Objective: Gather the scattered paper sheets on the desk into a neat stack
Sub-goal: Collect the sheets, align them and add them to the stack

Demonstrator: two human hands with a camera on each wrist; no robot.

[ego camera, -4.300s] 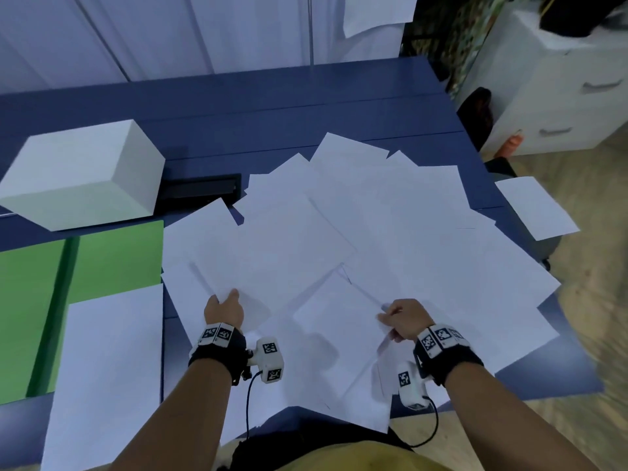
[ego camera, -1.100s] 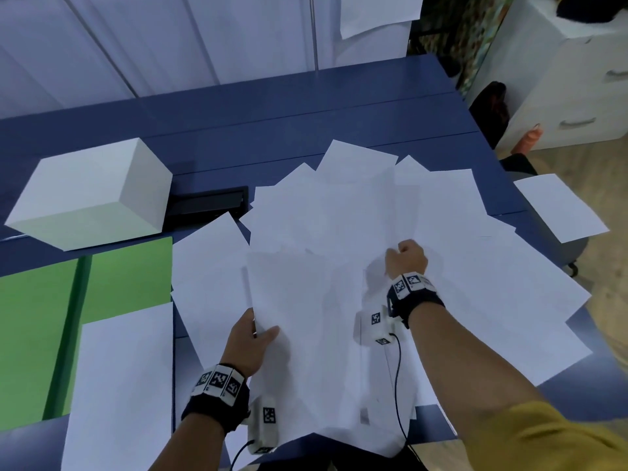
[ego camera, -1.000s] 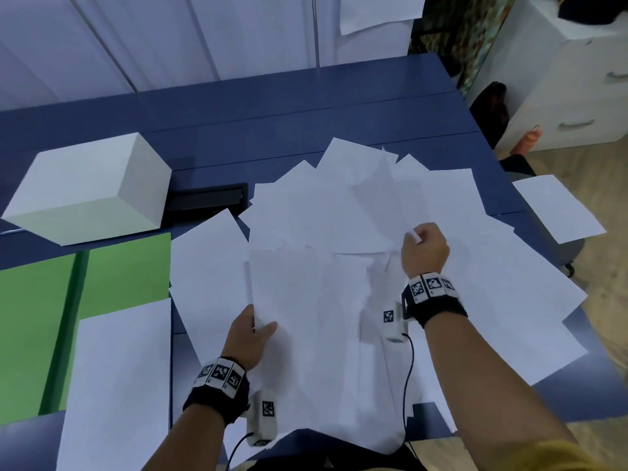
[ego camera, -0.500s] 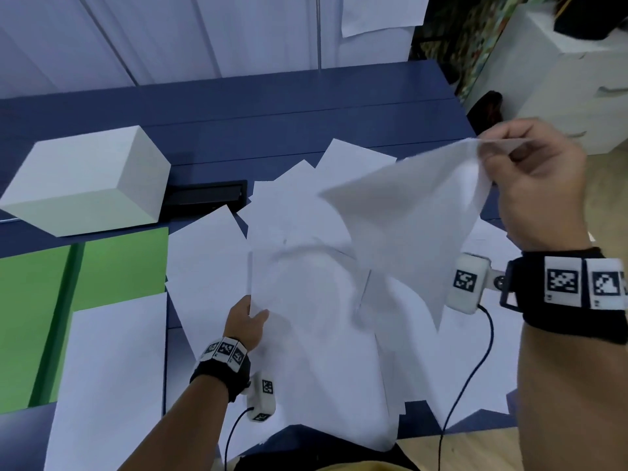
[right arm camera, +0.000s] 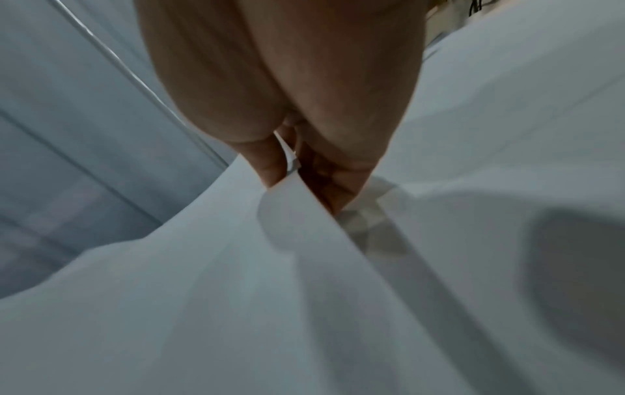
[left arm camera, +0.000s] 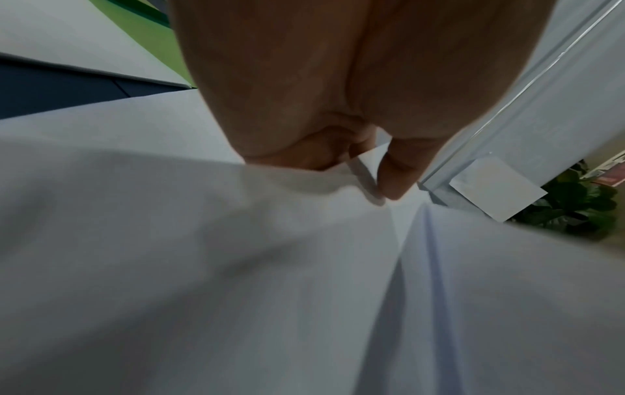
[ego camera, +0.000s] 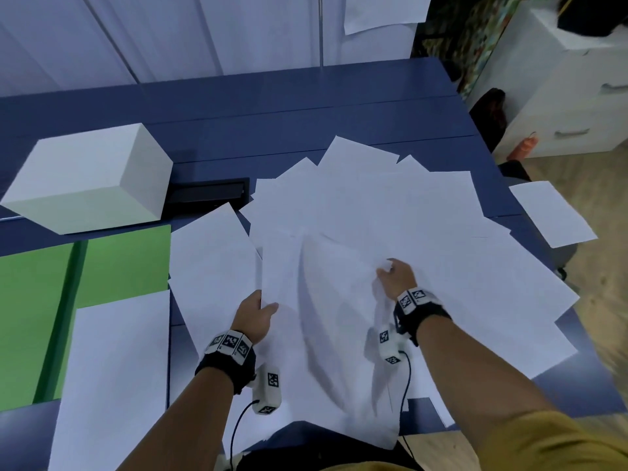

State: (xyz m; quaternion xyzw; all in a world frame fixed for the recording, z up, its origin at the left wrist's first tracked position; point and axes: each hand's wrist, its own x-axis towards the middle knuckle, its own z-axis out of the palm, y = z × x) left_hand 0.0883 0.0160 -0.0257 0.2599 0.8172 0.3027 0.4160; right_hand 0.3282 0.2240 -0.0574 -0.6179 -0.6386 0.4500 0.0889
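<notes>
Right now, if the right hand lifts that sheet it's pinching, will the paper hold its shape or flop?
Probably flop: the sheet already bows between the right hand and the left hand. It looks thin and light, so a corner pinch should carry it. It may also slide easily over the loose sheets beneath.

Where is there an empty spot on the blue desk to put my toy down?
The far strip of the blue desk, between the wall and the scattered paper sheets, is bare. A smaller bare patch lies behind the white box. The middle and right are crowded with sheets; the green folder fills the near left.
</notes>
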